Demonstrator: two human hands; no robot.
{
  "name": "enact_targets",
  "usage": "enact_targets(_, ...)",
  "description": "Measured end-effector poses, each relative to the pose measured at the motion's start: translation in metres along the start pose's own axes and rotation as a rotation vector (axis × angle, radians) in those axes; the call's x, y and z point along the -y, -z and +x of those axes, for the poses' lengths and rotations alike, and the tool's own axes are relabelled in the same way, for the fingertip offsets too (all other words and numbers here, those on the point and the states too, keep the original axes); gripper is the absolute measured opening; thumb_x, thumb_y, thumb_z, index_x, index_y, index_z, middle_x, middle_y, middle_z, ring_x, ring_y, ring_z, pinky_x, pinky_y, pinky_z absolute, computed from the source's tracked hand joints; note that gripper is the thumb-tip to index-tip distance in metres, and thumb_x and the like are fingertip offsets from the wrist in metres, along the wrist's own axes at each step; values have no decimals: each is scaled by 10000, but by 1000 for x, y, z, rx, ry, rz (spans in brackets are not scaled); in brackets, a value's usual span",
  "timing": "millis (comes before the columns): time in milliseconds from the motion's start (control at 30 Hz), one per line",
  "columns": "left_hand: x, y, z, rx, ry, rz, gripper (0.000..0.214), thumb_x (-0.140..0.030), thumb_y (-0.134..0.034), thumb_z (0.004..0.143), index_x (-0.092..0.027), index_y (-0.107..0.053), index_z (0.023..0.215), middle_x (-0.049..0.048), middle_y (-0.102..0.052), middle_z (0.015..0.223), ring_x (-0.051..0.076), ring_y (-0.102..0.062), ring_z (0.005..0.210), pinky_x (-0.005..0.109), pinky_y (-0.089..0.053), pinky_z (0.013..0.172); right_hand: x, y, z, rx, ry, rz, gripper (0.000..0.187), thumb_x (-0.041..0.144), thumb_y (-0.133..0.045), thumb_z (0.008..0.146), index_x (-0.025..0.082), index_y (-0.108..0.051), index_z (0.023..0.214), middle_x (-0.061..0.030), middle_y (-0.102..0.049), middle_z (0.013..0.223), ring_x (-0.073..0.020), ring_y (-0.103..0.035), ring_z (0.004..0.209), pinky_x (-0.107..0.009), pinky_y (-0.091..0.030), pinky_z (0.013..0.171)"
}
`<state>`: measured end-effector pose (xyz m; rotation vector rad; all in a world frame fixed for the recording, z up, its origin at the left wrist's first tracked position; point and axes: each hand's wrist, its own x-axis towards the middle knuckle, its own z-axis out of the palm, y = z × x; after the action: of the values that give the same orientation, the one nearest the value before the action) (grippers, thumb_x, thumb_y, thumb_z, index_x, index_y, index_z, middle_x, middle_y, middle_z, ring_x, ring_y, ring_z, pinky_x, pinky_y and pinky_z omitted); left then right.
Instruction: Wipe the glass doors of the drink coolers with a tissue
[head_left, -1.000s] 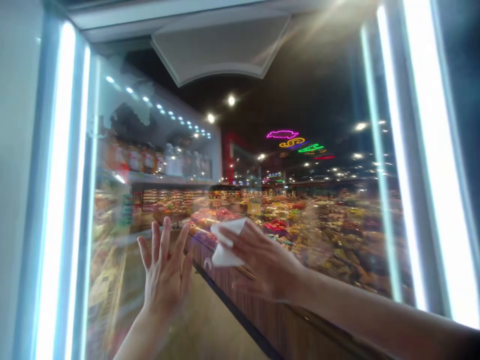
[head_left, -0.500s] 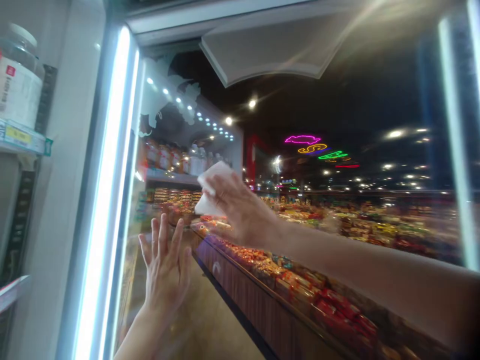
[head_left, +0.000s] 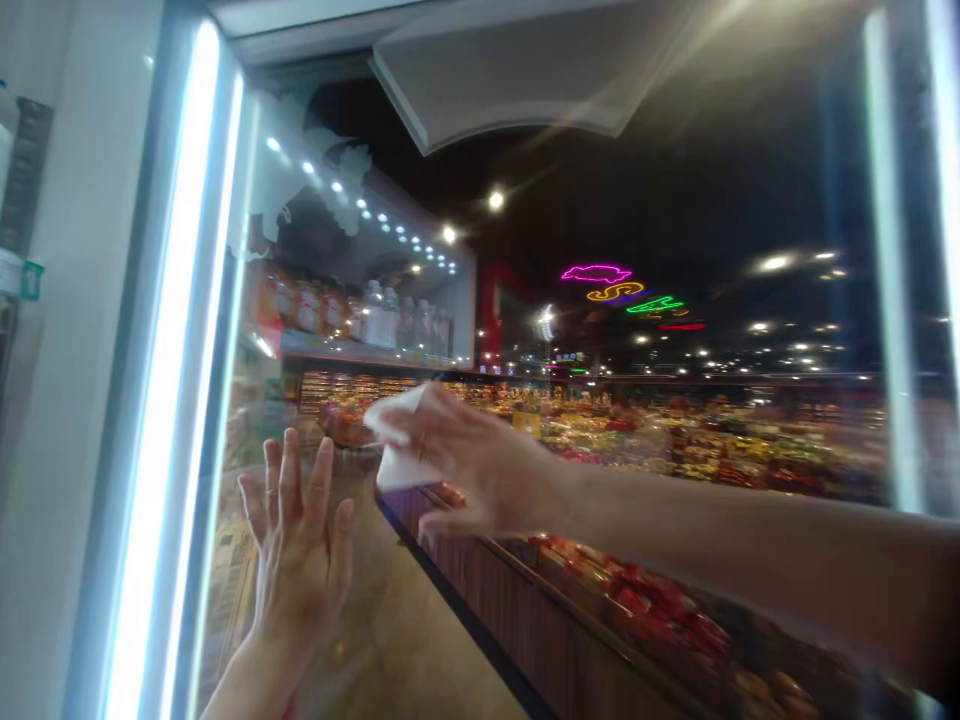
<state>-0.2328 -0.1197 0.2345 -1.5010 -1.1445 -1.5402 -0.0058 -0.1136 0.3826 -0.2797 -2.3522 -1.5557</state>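
Observation:
My right hand (head_left: 480, 460) reaches in from the right across a large glass pane (head_left: 712, 250), its outline smeared by motion. Under its fingers is a folded white cloth or wipe (head_left: 401, 462), pressed toward the glass. My left hand (head_left: 304, 545) is at the lower left, palm toward the glass and fingers spread, with nothing in it. Whether its palm actually touches the pane cannot be made out.
A bright light strip (head_left: 161, 360) runs up the frame at the left. Beyond the glass are a shelf of bottles (head_left: 390, 318), a long wood-sided bin (head_left: 517, 600) heaped with packaged goods, and neon signs (head_left: 615, 290). A white panel (head_left: 510, 75) hangs above.
My right hand and the white cloth have moved down and slightly left on the pane. My left hand stays spread. The view has turned a little, so the jar at the far left has left view.

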Motion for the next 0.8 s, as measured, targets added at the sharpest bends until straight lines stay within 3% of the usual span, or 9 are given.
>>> enact_targets(100,-28,-11,2,14,-38,-30,761,-212,-476,1002,-380,-94,1638,40,-52,1752,296,16,1615,626,17,1300,-23,17,-40,-65,-332,-81,925,662,-447,993,22,-218,1620,-180,-176,1717,-336,-115,1607,-582,-62,1320)
enact_targets(167,-50,-20,4,26,-72,-47,749,-212,-474,1004,-377,-110,1638,43,-38,1752,302,14,1616,636,5,1296,-24,23,-69,-35,-304,-51,965,696,-449,971,35,-203,1629,-175,-171,1718,-336,-82,1611,-582,-58,1323)
enact_targets(267,-88,-34,8,41,-134,-56,736,-216,-478,1005,-362,-132,1637,45,-20,1752,303,30,1614,630,5,1295,-16,31,-118,55,-84,54,1003,734,-450,938,133,-106,1663,-80,-237,1714,-245,-121,1614,-496,-90,1348)
enact_targets(433,-154,-53,12,53,-232,-80,757,-228,-501,994,-363,-126,1639,31,-32,1751,303,24,1612,600,26,1302,-31,55,-196,-91,-489,-51,984,595,-499,985,198,104,1653,-90,-104,1740,-330,-69,1611,-657,-74,1309)
enact_targets(500,-180,-61,11,58,-262,-99,768,-229,-508,988,-386,-126,1635,17,-45,1751,310,-3,1612,602,20,1303,-27,60,-228,-76,-483,-13,1035,601,-563,950,197,75,1658,-96,-124,1734,-353,-74,1607,-665,-118,1305)
enact_targets(600,-214,-71,9,67,-300,-110,792,-224,-517,977,-406,-112,1632,12,-55,1749,321,-25,1610,616,9,1301,-11,61,-268,65,-290,155,1071,637,-621,900,220,0,1667,-59,-216,1717,-291,-174,1601,-562,-234,1316)
enact_targets(667,-233,-76,8,72,-325,-105,804,-228,-524,973,-404,-101,1633,18,-63,1748,328,-34,1609,633,3,1296,-3,62,-286,36,-385,147,1022,599,-609,931,240,2,1667,-55,-210,1720,-293,-182,1600,-588,-214,1314)
enact_targets(733,-248,-79,7,74,-347,-100,807,-237,-530,972,-400,-98,1634,21,-61,1747,334,-35,1609,650,-2,1292,2,63,-296,-59,-602,81,995,548,-590,965,219,35,1665,-81,-151,1731,-335,-95,1609,-665,-113,1304)
enact_targets(800,-260,-81,5,84,-355,-93,804,-244,-532,974,-405,-99,1632,17,-60,1747,334,-34,1609,657,-5,1289,7,63,-302,-67,-625,91,1003,560,-566,972,172,49,1663,-99,-133,1732,-334,-38,1612,-658,-58,1308)
